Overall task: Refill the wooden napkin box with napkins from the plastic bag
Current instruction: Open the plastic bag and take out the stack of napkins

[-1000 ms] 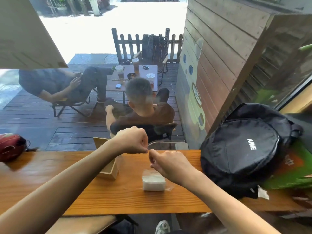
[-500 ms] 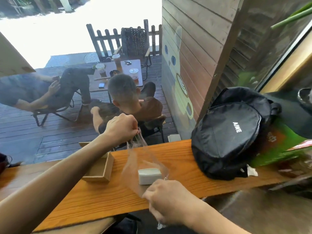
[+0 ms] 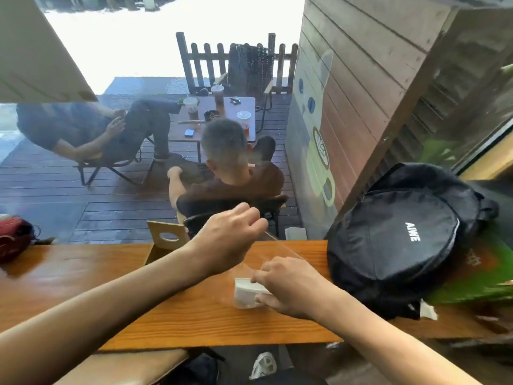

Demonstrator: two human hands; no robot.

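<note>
A white stack of napkins lies inside a clear plastic bag on the wooden counter. My left hand is raised above the counter, pinching the bag's upper edge. Lower down, my right hand has its fingers closed around the napkin stack. The wooden napkin box, with an oval cut-out in its end wall, stands on the counter behind my left forearm, which hides most of it.
A black backpack leans at the counter's right, close to my right hand. A red bag sits at the far left. Beyond the window, two people sit at a table with drinks on a deck.
My right hand came up from the near counter edge and closed on the napkin stack. My left hand stays high on the bag's edge. The view shifted back left.
</note>
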